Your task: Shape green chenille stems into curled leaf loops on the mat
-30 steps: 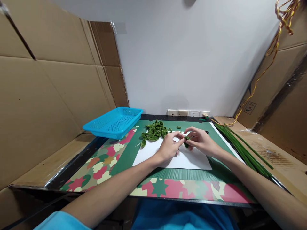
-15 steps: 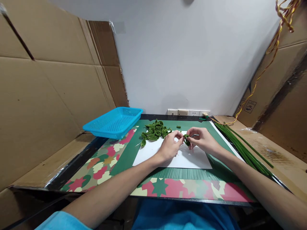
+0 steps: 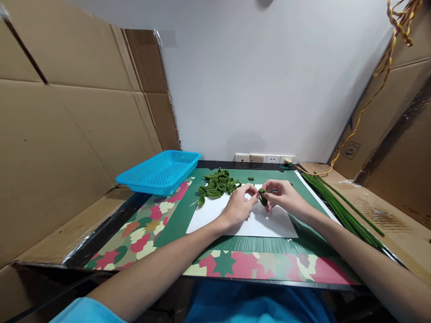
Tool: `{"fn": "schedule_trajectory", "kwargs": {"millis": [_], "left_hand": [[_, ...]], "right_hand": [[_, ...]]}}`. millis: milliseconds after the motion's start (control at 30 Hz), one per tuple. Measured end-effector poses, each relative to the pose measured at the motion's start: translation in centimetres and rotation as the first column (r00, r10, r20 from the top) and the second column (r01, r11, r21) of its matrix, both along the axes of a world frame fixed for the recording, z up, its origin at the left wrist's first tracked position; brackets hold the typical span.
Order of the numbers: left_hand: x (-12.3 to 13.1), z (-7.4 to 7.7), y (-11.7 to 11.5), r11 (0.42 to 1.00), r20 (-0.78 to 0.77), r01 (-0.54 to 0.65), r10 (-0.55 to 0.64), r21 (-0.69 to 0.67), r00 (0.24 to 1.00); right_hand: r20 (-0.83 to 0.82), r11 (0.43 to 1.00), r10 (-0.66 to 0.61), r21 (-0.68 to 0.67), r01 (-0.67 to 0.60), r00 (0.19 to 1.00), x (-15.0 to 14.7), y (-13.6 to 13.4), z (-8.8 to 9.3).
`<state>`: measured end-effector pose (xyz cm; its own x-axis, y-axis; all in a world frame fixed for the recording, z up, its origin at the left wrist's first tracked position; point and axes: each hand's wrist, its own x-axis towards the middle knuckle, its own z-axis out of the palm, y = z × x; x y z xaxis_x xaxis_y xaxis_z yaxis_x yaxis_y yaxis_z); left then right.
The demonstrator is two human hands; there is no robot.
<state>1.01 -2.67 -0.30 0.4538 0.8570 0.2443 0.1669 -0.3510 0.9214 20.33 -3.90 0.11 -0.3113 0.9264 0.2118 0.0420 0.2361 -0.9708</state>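
Both hands meet over a white sheet of paper [image 3: 215, 223], pinching a small piece of bent green pipe cleaner [image 3: 263, 198] shaped like a loop or leaf. My left hand [image 3: 238, 206] has thumb and forefinger closed at its left side. On the other side, my right hand [image 3: 283, 197] pinches its top. A small dark and shiny loop-shaped part [image 3: 274, 192] shows by my right fingers; I cannot make out what it belongs to. Left of the hands lies a pile of leaf-shaped green pipe cleaners [image 3: 220, 181], partly on the sheet.
A blue plastic basket [image 3: 158, 188] stands at the back left. Long straight green pipe cleaners [image 3: 340, 208] lie along the right side. A short green piece [image 3: 251, 178] rests behind the hands. Cardboard walls [image 3: 84, 112] flank the table, and a yellow twisted cord [image 3: 362, 110] hangs at right.
The green loop between my fingers has turned slightly and looks narrower. My hands have hardly moved.
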Motion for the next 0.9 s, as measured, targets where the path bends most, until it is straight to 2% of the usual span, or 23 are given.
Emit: {"fn": "schedule_trajectory", "kwargs": {"millis": [300,467,533,800,900], "left_hand": [[0.1,0.1,0.3,0.988,0.128,-0.029,0.049,-0.148,0.991],[-0.1,0.9,0.2,0.923,0.131,-0.047,0.105,-0.381,0.986],[-0.2,1.2,0.3,0.897,0.128,-0.077,0.146,-0.435,0.981],[-0.6,1.3,0.6,0.862,0.167,-0.106,0.215,-0.496,0.962],[-0.7,1.2,0.8,0.85,0.223,-0.074,0.219,-0.521,0.95]], "right_hand": [[-0.068,0.995,-0.027,-0.094,0.021,0.997,-0.1,-0.3,0.6],[-0.098,0.992,-0.061,-0.113,0.05,0.993,-0.2,-0.4,0.9],[-0.098,0.992,-0.067,-0.11,0.056,0.993,-0.2,-0.5,0.9],[-0.067,0.992,-0.087,-0.097,0.08,0.994,-0.2,-0.4,0.8],[-0.075,0.993,-0.102,-0.075,0.096,0.992,-0.1,-0.3,0.9]]}}
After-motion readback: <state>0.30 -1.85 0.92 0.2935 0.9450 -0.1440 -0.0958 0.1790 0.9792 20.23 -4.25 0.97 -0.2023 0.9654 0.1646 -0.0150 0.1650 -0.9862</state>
